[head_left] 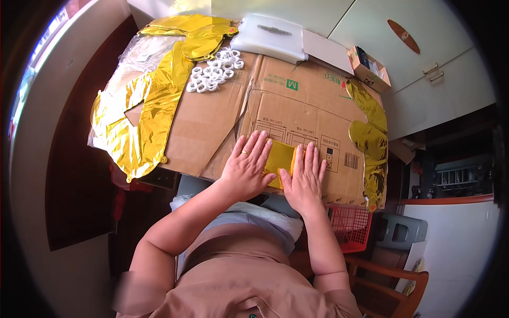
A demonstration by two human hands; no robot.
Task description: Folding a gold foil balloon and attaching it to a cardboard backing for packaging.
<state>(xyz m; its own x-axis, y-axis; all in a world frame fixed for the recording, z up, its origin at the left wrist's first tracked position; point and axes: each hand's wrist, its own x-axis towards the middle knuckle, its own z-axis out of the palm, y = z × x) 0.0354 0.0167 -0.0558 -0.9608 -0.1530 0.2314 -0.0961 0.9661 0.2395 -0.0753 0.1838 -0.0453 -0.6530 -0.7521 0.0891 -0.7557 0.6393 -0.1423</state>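
A small folded gold foil piece (pixel 279 157) lies flat on the brown cardboard sheet (pixel 297 106) near its front edge. My left hand (pixel 247 164) presses down on its left side with fingers spread flat. Beside it, my right hand (pixel 306 177) lies palm down on the piece's right side, fingers together. Both hands cover the foil's outer edges; only its middle shows between them. Neither hand grips it.
Large crumpled gold foil shapes lie at the left (pixel 143 116), at the far edge (pixel 193 29) and down the right side (pixel 371 140). A heap of small white rings (pixel 214 71), a white plastic packet (pixel 270 34), a small open box (pixel 368 68). Red basket (pixel 350 228) and wooden chair (pixel 392 275) below right.
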